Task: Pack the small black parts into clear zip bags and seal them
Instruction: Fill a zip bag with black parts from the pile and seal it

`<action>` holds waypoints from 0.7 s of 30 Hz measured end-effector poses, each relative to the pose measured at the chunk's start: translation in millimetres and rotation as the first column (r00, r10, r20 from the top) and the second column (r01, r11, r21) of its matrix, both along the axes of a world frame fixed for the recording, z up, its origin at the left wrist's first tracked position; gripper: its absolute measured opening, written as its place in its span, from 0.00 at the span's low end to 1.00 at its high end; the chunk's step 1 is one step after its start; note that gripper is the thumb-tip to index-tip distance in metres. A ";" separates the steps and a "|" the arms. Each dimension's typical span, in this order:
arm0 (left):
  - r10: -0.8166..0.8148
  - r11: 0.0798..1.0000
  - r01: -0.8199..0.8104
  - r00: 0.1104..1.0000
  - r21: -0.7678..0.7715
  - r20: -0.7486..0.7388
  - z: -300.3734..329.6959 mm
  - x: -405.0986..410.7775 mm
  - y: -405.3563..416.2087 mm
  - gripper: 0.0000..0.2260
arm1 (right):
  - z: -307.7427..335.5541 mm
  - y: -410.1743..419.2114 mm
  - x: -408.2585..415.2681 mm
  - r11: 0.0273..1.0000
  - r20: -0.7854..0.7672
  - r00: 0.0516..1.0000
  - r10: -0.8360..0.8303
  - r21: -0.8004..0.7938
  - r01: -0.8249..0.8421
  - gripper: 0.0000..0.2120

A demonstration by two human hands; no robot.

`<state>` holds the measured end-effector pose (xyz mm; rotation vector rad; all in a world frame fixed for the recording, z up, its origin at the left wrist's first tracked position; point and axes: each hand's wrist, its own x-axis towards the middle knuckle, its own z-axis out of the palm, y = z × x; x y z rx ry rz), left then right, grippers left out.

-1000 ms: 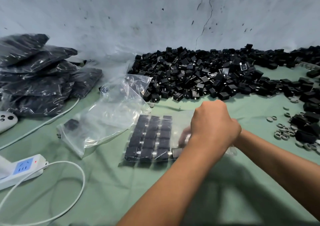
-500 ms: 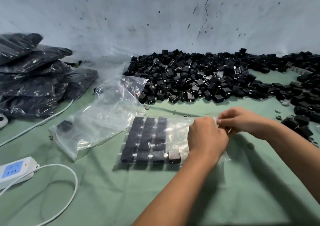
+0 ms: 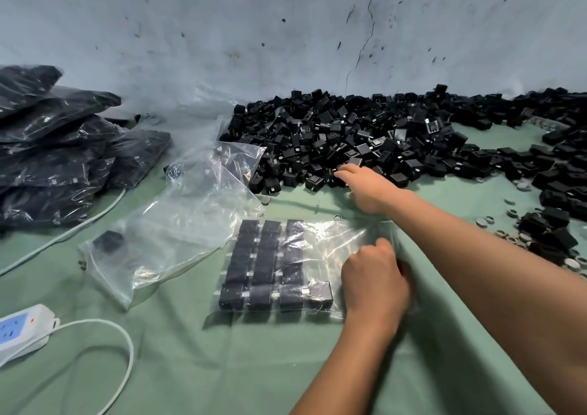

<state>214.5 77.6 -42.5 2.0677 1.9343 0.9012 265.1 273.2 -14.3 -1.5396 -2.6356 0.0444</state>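
Note:
A clear zip bag [image 3: 320, 233] lies flat on the green cloth, its left part filled with neat rows of small black parts [image 3: 262, 265]. My left hand [image 3: 374, 279] has its fingers curled on the bag's right, open end and grips the plastic there. A big loose pile of black parts [image 3: 349, 135] runs along the wall. My right hand [image 3: 365, 186] reaches over the bag to the pile's near edge, fingers stretched out and touching the parts; I see nothing held in it.
Empty clear bags [image 3: 178, 221] lie left of the filled one, one black part inside. Packed bags [image 3: 50, 148] are stacked at far left. A white power strip [image 3: 19, 329] with cable sits at front left. Small rings [image 3: 508, 233] are scattered at right.
My right hand left the bag's mouth and moved up to the pile. My left hand stayed on the bag's open end, sliding slightly toward me.

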 end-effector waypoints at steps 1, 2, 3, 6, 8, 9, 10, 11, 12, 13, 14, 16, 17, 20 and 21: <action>-0.001 1.000 0.001 1.000 0.005 0.011 -0.6 -0.5 0.2 0.04 | -4.5 1.9 -1.1 0.999 -0.009 1.000 -0.021 0.028 0.021 0.29; -0.004 1.000 0.004 1.000 0.016 0.024 -1.3 -0.6 0.1 0.04 | -6.9 0.9 -0.8 0.997 -0.026 0.998 -0.052 0.050 0.053 0.25; -0.009 0.999 0.008 0.999 0.034 0.038 -2.2 -0.9 0.2 0.05 | -6.7 -2.0 0.3 0.994 -0.050 0.995 -0.087 0.061 0.090 0.22; -0.006 0.996 -0.002 0.996 0.094 0.084 -3.5 -1.9 1.1 0.07 | -0.5 -17.9 18.3 0.975 -0.319 0.923 -0.215 -0.012 0.223 0.12; 0.010 0.995 -0.024 0.990 0.099 0.138 -4.5 -3.6 2.5 0.08 | 0.6 -43.4 41.8 0.937 -0.610 0.719 -0.333 -0.126 0.327 0.07; 0.020 0.995 -0.035 0.986 0.089 0.167 -4.8 -5.0 3.0 0.09 | -0.1 -60.1 53.3 0.915 -0.719 0.584 -0.378 -0.194 0.354 0.09; 0.030 0.996 -0.047 0.979 0.080 0.201 -5.1 -6.2 3.4 0.10 | -2.2 -77.4 63.2 0.898 -0.786 0.465 -0.407 -0.253 0.359 0.15; 0.042 0.996 -0.060 0.970 0.069 0.240 -5.1 -7.3 4.0 0.10 | -5.0 -94.5 70.8 0.892 -0.823 0.384 -0.420 -0.297 0.340 0.19; 0.058 0.996 -0.076 0.958 0.055 0.282 -4.7 -8.6 4.5 0.11 | -8.5 -109.9 74.8 0.897 -0.845 0.334 -0.418 -0.325 0.300 0.23; 0.076 0.995 -0.094 0.943 0.039 0.323 -4.3 -9.5 4.7 0.11 | -11.9 -123.5 75.7 0.908 -0.862 0.303 -0.406 -0.341 0.244 0.24; 0.094 0.994 -0.110 0.928 0.024 0.361 -3.9 -10.1 5.1 0.11 | -15.3 -133.9 74.2 0.920 -0.878 0.281 -0.388 -0.349 0.181 0.22; 0.117 0.992 -0.129 0.898 -0.001 0.424 -4.0 -10.8 6.3 0.11 | -20.7 -146.0 68.6 0.934 -0.901 0.244 -0.358 -0.352 0.069 0.15; 0.122 0.991 -0.132 0.887 -0.009 0.445 -4.1 -11.0 6.7 0.12 | -21.3 -148.6 65.8 0.937 -0.904 0.252 -0.346 -0.349 0.033 0.12; 0.130 0.990 -0.144 0.857 -0.011 0.499 -4.9 -11.3 7.5 0.12 | -22.2 -150.9 65.1 0.935 -0.898 0.299 -0.324 -0.353 -0.047 0.09; 0.136 0.987 -0.158 0.839 -0.003 0.526 -4.5 -11.5 7.5 0.12 | -22.0 -151.1 66.6 0.928 -0.893 0.307 -0.330 -0.366 -0.068 0.10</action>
